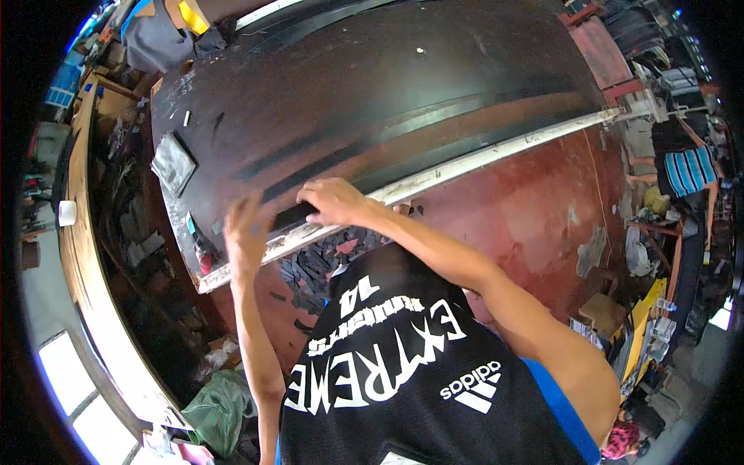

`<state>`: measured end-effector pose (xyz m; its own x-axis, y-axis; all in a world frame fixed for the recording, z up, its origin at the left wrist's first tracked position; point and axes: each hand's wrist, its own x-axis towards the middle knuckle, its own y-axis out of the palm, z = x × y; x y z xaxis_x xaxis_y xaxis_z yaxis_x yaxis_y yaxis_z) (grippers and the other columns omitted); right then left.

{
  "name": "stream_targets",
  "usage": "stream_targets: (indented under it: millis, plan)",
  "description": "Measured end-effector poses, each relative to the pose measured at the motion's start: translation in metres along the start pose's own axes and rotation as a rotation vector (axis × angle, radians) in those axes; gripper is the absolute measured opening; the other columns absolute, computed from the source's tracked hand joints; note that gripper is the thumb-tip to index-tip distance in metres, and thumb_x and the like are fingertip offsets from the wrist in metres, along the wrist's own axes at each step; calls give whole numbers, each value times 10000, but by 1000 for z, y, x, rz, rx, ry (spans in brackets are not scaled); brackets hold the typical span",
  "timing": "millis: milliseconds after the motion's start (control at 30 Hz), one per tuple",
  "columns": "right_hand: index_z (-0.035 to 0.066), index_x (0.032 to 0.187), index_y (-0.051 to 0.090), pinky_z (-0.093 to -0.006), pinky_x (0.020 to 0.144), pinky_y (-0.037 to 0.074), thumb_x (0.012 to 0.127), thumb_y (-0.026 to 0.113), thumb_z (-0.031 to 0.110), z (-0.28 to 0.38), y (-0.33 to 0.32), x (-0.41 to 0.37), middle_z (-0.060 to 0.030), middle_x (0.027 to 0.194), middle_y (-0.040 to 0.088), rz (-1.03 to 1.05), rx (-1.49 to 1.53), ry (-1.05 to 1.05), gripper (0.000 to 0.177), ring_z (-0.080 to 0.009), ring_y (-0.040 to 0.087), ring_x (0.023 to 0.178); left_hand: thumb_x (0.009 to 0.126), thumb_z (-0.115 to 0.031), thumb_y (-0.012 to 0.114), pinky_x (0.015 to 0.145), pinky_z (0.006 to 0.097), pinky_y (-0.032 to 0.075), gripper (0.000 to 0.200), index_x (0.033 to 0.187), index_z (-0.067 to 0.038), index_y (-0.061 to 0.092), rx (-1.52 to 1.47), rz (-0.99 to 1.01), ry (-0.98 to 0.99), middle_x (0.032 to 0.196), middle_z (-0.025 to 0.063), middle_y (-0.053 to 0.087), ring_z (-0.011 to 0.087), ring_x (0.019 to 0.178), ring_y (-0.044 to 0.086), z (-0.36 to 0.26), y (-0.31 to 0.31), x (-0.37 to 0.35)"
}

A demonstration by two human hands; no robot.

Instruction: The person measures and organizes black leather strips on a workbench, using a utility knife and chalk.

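My right hand [335, 201] is bent over the near edge of a dark worktable [372, 81], its fingers curled at a short black strip [293, 216]. To the left of it, my left hand [246, 226] hovers over the table's left front part, smeared by motion, so its fingers are unclear. Long black strips [322, 160] of flat material lie along the tabletop just beyond both hands. Near the left corner rests a small tool with a red end [203, 260]. A grey square pad [173, 164] lies farther up the left side.
A worn white edge strip [465, 173] runs along the table front. Black scraps [310, 271] are heaped on the reddish floor [527, 225] below. A small white piece [187, 118] lies on the tabletop. At the right, a person in a striped top [688, 170] is among piled materials.
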<state>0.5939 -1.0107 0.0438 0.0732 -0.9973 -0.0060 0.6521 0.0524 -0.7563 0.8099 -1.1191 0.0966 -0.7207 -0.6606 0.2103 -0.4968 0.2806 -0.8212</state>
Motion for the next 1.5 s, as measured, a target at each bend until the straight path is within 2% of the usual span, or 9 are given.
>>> stream_targets:
  millis: [167,600,733,833,900,1000,1133,1433,1500]
  plan:
    - [53,1182,596,-455,867,540,766,768,176,-40,-41,-31,-154,1097,675,28,48,3,466,-341,671,1020,813,-117,747,865,407,514,340,1134,-13,709,-254,452,-435,1051,181,718,334,960,684,-42,11,33]
    - [78,1058,701,-467,900,511,715,741,92,-291,-299,-225,-153,1056,684,121,-239,558,346,-374,637,1037,817,-145,728,820,365,503,275,1064,-23,724,146,471,-752,946,163,733,271,888,693,88,-33,-12]
    - [75,1128,684,-430,1035,453,711,745,43,-321,-315,-253,-190,1246,632,145,-300,681,423,-368,556,1233,841,-195,746,838,360,519,293,1080,-26,730,87,485,-663,1003,195,733,308,921,714,76,-3,12]
    - [47,1113,687,-396,909,505,747,749,34,-297,-319,-237,-147,1122,641,30,-286,664,371,-330,629,1094,807,-314,754,874,538,472,272,1006,-130,766,479,453,-516,1114,128,715,325,1149,617,42,1,35]
    - [43,1056,700,-392,822,533,806,727,72,-298,-305,-219,-147,1002,679,-82,-226,709,253,-343,676,971,836,-271,717,916,524,464,266,1056,-125,748,516,233,-398,1137,100,688,322,1144,595,88,28,19]
    - [28,962,719,-373,707,545,918,665,165,-274,-261,-177,-135,800,719,-148,-16,666,154,-274,720,780,837,-170,703,986,440,430,302,1127,-90,701,130,159,-266,1163,146,649,341,1140,575,35,63,75]
    - [-37,1107,652,-343,725,598,974,646,224,-210,-208,-126,-171,949,722,-210,983,807,293,-219,710,818,819,-131,706,953,458,437,310,1125,-83,686,118,156,-54,1153,155,624,352,1109,571,-10,94,132]
    - [-77,1296,482,-498,986,545,1012,562,384,-227,-151,-106,-231,1230,629,-411,1906,870,547,-344,651,1109,797,-151,765,773,360,502,269,1016,-10,699,-220,626,-447,877,151,715,204,807,666,-37,-4,169]
    - [-85,1272,500,-491,1006,536,1001,596,290,-275,-155,-120,-227,1230,627,-838,1972,761,473,-338,641,1123,790,-103,751,750,342,506,218,975,5,708,-170,586,-466,853,132,722,187,785,664,-10,-25,164]
